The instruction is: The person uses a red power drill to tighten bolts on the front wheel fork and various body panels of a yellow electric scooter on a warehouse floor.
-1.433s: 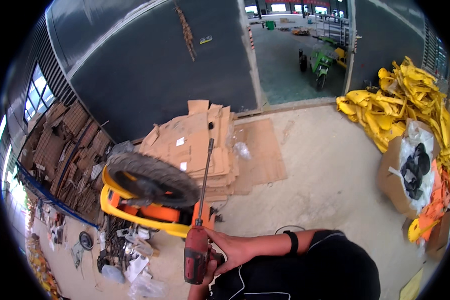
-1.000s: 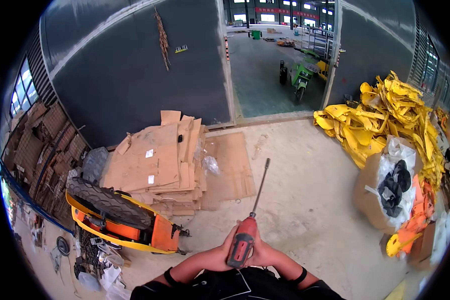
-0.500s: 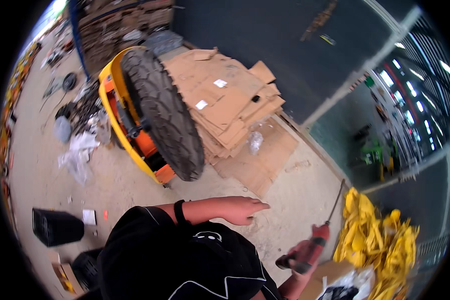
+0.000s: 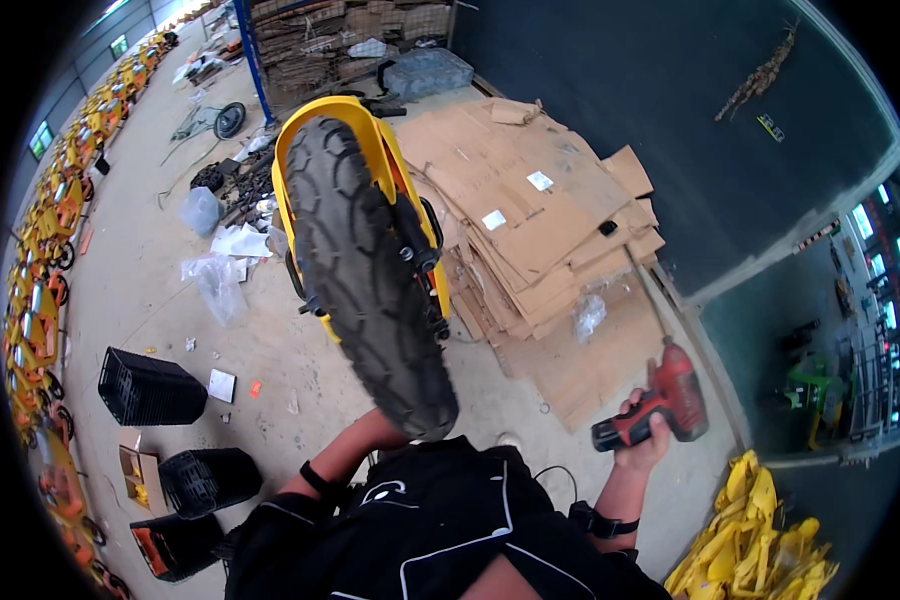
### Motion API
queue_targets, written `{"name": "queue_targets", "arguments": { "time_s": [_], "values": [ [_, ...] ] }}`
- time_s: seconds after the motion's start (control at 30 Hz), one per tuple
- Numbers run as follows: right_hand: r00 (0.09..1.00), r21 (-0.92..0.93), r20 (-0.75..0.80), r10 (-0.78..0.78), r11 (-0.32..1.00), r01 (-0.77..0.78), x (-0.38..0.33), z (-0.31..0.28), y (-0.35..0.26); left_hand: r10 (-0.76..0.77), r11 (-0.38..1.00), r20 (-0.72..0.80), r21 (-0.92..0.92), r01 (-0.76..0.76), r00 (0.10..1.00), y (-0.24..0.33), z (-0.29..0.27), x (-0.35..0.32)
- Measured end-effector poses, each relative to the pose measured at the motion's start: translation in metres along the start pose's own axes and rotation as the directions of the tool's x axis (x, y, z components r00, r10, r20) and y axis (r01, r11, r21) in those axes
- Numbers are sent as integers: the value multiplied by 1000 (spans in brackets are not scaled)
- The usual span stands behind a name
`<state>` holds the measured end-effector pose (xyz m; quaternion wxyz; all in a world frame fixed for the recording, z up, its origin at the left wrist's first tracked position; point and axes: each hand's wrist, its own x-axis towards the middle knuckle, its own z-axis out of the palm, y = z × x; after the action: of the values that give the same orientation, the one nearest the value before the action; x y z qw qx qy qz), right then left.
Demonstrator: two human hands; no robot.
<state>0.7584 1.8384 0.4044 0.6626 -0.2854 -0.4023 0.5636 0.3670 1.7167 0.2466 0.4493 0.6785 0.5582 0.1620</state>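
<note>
In my right hand (image 4: 645,440) is a red and black cordless drill (image 4: 678,392), with a long thin bit pointing away over the cardboard. My fingers are wrapped round its handle. My left hand (image 4: 378,430) is at the near end of a black, chunky-treaded tyre (image 4: 360,270); its fingers are hidden behind the rubber, so I cannot tell whether they grip it. The tyre sits in a yellow bike body (image 4: 390,150), with dark fittings on both sides.
Flattened cardboard (image 4: 530,200) is stacked beyond the tyre, beside a dark wall (image 4: 610,80). Black crates (image 4: 152,388) stand at left, and yellow parts (image 4: 755,535) are heaped at lower right. Plastic bags (image 4: 218,285) litter the floor. Yellow bikes (image 4: 45,320) line the far left.
My left hand, earlier stretched out in the open with a finger extended, is now at the tyre's near end. The drill has come up and forward. The tyre appears closer and differently angled.
</note>
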Motion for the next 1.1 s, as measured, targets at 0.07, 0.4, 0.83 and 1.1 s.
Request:
{"name": "queue_targets", "arguments": {
  "time_s": [0.07,0.4,0.83,1.1],
  "values": [
    [998,16,33,57,998,-57,23,-10,6,21,995,-251,-87,-44,968,3,2,-5],
    [835,207,530,148,932,-296,193,-90,-15,-624,759,-283,4,652,728,46,90,5],
    [388,37,798,461,605,-795,210,-81,48,-749,625,-390,-145,767,536,133,137,-6],
    [378,-1,777,503,602,-798,236,-64,53,-745,610,-467,-187,770,477,99,118,-19]
  ]
}}
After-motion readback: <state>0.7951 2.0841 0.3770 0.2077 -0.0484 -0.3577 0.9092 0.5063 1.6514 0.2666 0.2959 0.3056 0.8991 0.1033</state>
